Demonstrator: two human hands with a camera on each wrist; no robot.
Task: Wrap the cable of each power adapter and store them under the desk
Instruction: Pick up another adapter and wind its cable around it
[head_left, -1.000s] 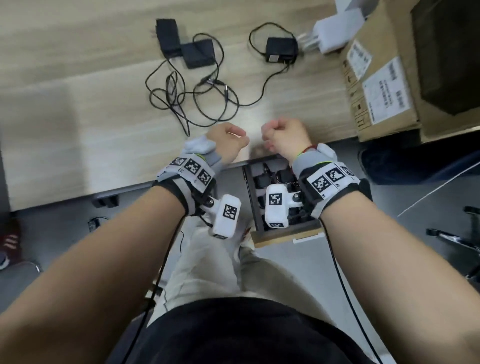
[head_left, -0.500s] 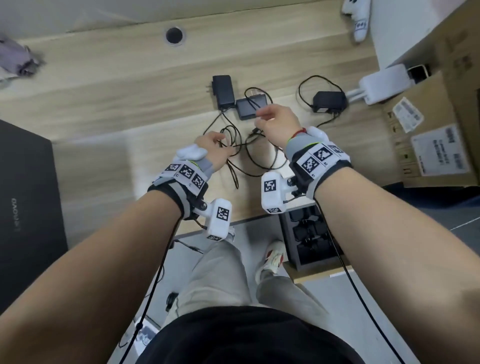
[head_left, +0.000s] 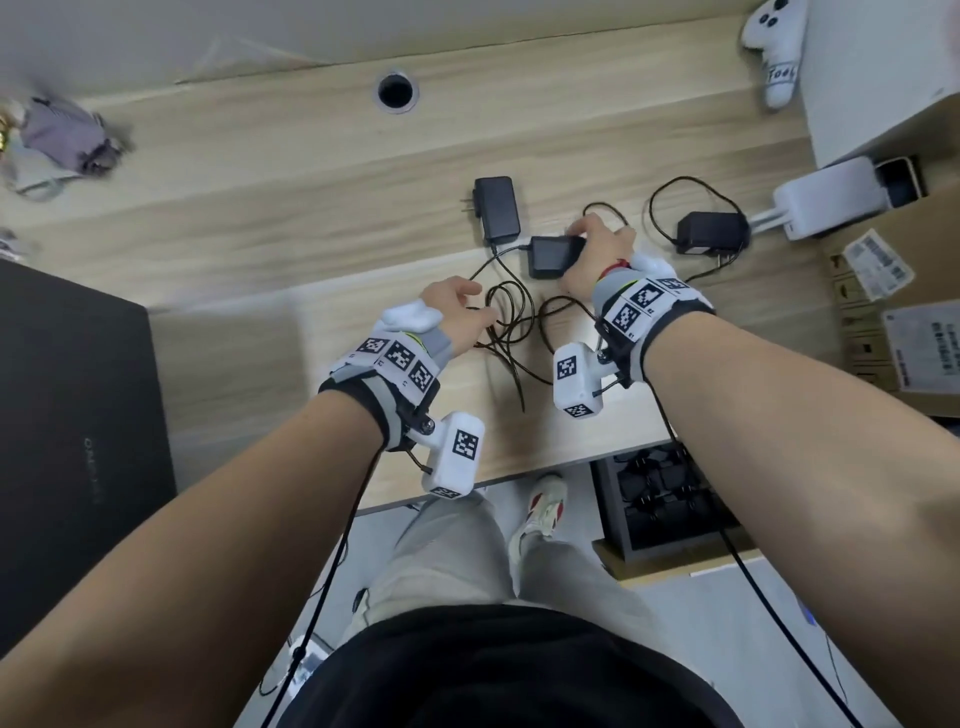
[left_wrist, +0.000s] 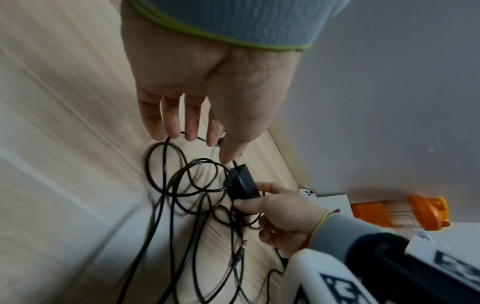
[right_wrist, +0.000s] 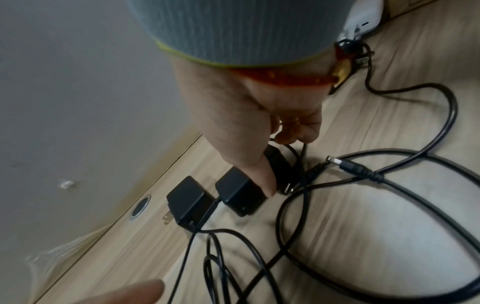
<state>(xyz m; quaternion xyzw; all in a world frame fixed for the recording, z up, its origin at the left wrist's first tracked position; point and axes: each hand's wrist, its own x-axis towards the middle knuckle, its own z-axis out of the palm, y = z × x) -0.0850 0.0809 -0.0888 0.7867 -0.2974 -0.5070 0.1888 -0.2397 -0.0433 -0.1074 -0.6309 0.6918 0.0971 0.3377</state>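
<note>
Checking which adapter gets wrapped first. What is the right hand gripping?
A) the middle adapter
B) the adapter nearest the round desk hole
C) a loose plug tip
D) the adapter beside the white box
A: the right hand grips the middle adapter, fingers and thumb curled round its end.

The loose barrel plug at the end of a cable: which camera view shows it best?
The right wrist view: the barrel plug lies close and sharp on the desk, its metal tip clear. The left wrist view shows a barrel plug, smaller and softer. In the head view no plug can be made out among the cables.
</note>
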